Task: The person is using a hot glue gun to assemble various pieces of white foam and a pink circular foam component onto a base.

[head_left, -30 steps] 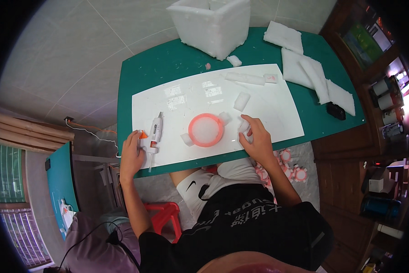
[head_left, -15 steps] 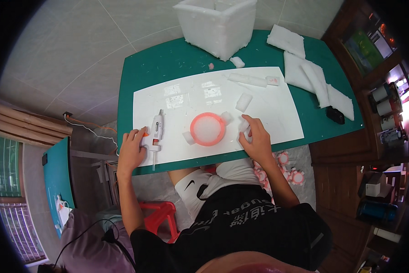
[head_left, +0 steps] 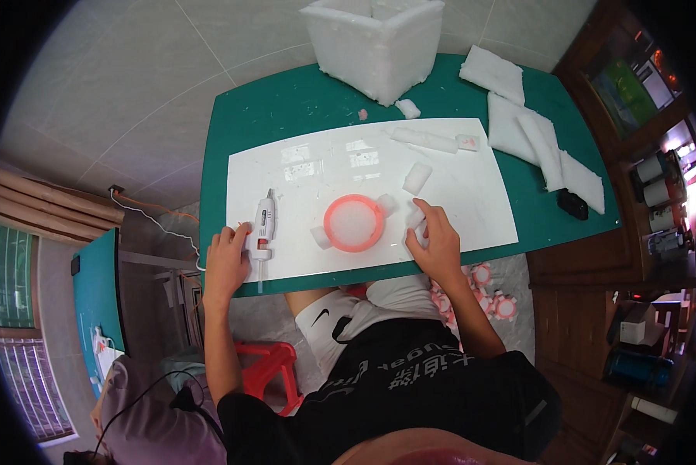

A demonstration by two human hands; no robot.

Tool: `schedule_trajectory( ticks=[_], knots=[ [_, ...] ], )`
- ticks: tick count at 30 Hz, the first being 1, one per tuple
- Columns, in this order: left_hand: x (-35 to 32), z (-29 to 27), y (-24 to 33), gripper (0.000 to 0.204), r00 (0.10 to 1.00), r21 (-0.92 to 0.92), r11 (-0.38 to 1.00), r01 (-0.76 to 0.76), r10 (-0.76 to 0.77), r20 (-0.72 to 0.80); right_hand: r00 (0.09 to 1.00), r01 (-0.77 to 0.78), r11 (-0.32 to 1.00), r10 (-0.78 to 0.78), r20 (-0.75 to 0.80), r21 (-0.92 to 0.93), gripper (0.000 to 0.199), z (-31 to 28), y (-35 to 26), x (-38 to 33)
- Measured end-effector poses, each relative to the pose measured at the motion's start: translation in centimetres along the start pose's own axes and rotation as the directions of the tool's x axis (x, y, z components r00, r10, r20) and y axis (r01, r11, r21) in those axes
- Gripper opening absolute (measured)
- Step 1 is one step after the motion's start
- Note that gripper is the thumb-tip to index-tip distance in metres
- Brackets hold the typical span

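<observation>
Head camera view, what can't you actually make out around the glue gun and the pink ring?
- Left hand: its grip on the glue gun hides the handle; trigger contact unclear.
- Right hand: fingers cover a small white foam piece; held or just touched, cannot tell.
- Pink ring: too small to tell whether the foam blocks beside it are stuck on.
- Pink pieces on the floor: partly hidden by the table edge.

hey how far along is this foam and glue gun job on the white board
Looks partway. Done: the pink ring already has small white foam blocks against its left and upper right sides. In hand: the right hand rests on another foam block beside the ring, and the left hand is at the white glue gun lying on the board. Left: loose foam pieces further up the board are unattached.
</observation>
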State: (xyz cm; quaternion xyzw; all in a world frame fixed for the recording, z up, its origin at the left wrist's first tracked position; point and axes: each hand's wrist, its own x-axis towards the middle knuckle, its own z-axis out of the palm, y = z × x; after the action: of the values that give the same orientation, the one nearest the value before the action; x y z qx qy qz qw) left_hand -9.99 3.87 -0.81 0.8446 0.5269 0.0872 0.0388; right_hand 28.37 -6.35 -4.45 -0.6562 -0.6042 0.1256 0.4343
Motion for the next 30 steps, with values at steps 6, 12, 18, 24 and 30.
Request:
schedule_trajectory(
  ticks=[6,12,18,24,30],
  knots=[
    [-0.2,1.3,0.0,0.051,0.997,0.080,0.997,0.021,-0.015,-0.069,1.000,0.010,1.000,-0.010,0.012,-0.005,0.052,-0.1,0.4,-0.5],
    [-0.7,0.1,0.3,0.055,0.992,0.091,0.996,0.027,-0.015,-0.127,1.000,0.027,0.999,-0.028,0.012,0.043,0.050,-0.6,0.1,-0.1],
    [-3.6,-1.5,3.3,0.056,0.983,-0.235,0.968,-0.085,0.043,-0.181,0.999,0.023,0.999,-0.024,0.028,0.030,0.051,-0.4,0.2,0.0],
    [-7.2,-0.1,5.7,0.055,0.983,-0.346,0.922,-0.173,0.137,-0.125,0.996,0.040,0.997,-0.045,0.071,0.066,0.049,-1.8,-0.2,0.6],
    [-8.7,0.8,5.4,0.053,0.979,-0.406,0.897,-0.176,0.116,-0.169,0.971,0.236,0.933,-0.239,0.023,-0.271,0.056,-1.6,-0.2,1.0]
  ],
)
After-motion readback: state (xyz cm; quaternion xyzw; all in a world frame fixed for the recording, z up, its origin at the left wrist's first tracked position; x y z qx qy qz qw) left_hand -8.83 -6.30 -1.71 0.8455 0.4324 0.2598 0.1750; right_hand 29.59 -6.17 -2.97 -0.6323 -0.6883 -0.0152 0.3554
